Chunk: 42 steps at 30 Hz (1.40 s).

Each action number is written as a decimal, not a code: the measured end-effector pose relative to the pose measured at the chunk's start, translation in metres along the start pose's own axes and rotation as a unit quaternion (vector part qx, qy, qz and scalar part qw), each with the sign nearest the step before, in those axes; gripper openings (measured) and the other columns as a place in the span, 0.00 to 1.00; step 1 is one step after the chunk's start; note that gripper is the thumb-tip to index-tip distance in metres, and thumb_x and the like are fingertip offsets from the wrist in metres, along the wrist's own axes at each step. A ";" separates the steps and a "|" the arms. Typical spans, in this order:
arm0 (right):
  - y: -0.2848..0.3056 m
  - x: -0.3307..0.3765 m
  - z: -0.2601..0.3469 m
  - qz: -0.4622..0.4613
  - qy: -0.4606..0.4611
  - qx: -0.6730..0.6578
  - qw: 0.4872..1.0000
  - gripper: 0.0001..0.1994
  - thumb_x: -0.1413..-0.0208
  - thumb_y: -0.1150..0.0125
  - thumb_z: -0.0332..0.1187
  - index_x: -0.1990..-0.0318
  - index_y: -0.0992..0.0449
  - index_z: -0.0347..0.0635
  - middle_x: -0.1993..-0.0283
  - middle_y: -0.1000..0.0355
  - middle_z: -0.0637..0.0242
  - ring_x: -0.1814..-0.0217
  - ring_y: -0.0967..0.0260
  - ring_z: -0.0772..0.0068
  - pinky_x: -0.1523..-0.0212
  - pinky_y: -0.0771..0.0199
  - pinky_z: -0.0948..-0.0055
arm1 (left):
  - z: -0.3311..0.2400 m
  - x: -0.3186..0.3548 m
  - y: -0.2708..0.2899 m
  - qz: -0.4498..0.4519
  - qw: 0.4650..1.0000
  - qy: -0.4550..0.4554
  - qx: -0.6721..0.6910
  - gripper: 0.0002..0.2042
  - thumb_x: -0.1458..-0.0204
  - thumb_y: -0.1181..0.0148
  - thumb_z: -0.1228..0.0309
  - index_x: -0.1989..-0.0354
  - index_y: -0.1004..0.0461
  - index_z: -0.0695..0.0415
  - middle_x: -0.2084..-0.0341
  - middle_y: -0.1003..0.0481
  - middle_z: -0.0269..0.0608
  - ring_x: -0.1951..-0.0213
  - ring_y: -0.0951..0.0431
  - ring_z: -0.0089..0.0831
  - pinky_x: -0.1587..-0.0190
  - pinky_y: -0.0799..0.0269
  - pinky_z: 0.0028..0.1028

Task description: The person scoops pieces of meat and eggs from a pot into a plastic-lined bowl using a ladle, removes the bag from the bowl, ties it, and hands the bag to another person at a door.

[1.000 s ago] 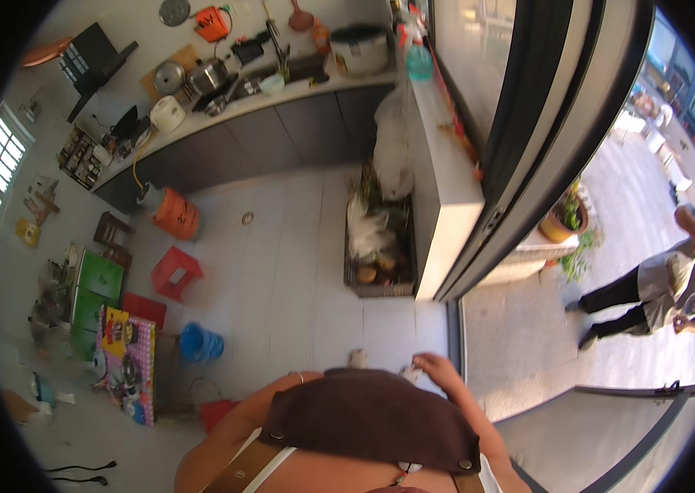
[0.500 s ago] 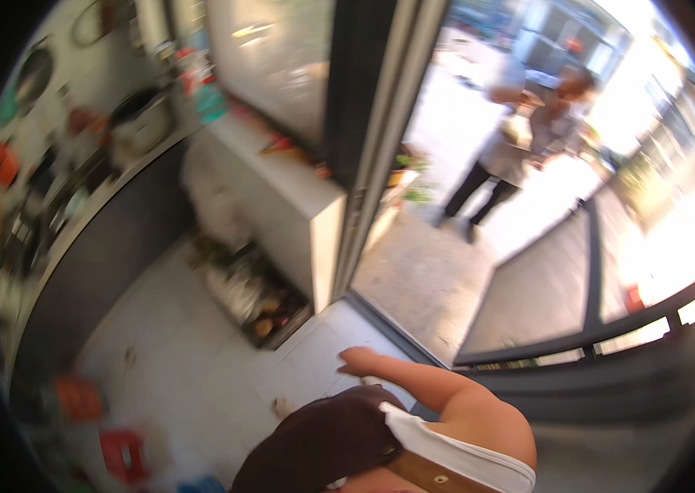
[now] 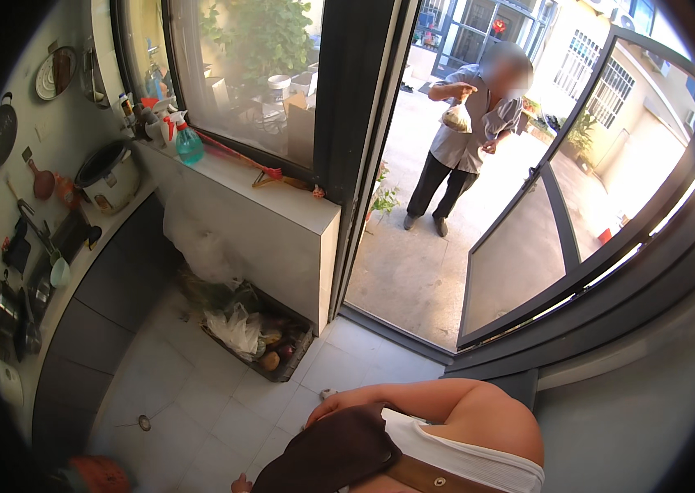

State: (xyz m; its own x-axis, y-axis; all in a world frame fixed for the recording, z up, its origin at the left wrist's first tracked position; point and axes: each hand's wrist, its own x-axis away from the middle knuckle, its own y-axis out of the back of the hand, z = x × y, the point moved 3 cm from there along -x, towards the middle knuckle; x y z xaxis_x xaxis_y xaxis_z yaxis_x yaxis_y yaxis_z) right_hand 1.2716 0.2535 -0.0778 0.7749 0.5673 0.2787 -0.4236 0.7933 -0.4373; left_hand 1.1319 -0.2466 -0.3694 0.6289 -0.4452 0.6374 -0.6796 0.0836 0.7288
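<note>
My right arm comes in bare from the lower edge, bent across my chest over a white sleeveless top and a brown apron (image 3: 331, 452). My right hand (image 3: 320, 411) lies at the apron's upper edge with its fingers mostly hidden, so I cannot tell its grip. My left hand is not visible; a small patch of skin at the bottom edge is too small to identify. Outside the open doorway (image 3: 413, 271) stands another person (image 3: 466, 140) in a grey shirt, holding up a small bag (image 3: 456, 119).
A low white ledge (image 3: 281, 222) under the window carries a teal spray bottle (image 3: 189, 144) and a red broom (image 3: 261, 171). A dark crate (image 3: 261, 341) of bags and produce sits beside it. Pots and a cooker (image 3: 109, 177) line the left counter. The glass door (image 3: 561, 238) swings outward.
The view has swung from the kitchen floor and counter up toward the doorway. The person outside now appears closer and has a bag raised. My arm stays folded at the apron.
</note>
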 end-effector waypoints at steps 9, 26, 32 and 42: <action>0.079 -0.019 -0.073 -0.040 -0.095 0.287 0.952 0.18 0.39 0.46 0.42 0.53 0.24 0.35 0.54 0.24 0.53 0.51 0.28 0.63 0.50 0.31 0.63 | -0.134 -0.045 0.072 0.033 0.975 0.012 0.218 0.16 0.51 0.37 0.65 0.55 0.24 0.60 0.73 0.21 0.49 0.71 0.21 0.47 0.63 0.26 0.39; 0.100 -0.042 -0.065 -0.112 -0.109 0.284 0.946 0.20 0.40 0.47 0.46 0.56 0.22 0.37 0.56 0.23 0.51 0.49 0.27 0.57 0.50 0.31 0.61 | -0.157 -0.079 0.124 0.083 0.986 0.049 0.135 0.15 0.50 0.38 0.64 0.59 0.23 0.61 0.73 0.21 0.49 0.71 0.20 0.47 0.63 0.26 0.39; 0.085 -0.091 -0.046 -0.135 -0.105 0.306 0.936 0.20 0.40 0.48 0.46 0.56 0.21 0.37 0.57 0.23 0.50 0.51 0.27 0.55 0.51 0.31 0.59 | -0.119 -0.092 0.142 0.085 0.985 0.011 0.150 0.14 0.50 0.38 0.64 0.60 0.23 0.61 0.72 0.21 0.49 0.71 0.20 0.46 0.64 0.26 0.39; 0.026 -0.264 -0.019 -0.122 -0.080 0.363 0.920 0.20 0.41 0.47 0.45 0.59 0.21 0.35 0.60 0.24 0.47 0.55 0.26 0.52 0.54 0.30 0.58 | 0.086 -0.105 0.186 0.099 0.989 0.017 0.106 0.13 0.50 0.38 0.64 0.62 0.22 0.61 0.72 0.21 0.50 0.70 0.20 0.46 0.64 0.26 0.40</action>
State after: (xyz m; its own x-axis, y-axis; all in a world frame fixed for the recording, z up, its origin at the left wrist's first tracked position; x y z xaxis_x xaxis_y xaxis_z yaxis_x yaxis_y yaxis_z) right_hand 1.0650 0.1206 -0.1795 0.8340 0.3309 0.4414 -0.4927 0.8067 0.3262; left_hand 0.9070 -0.2607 -0.3226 0.4856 -0.4077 0.7733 -0.8525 -0.0250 0.5221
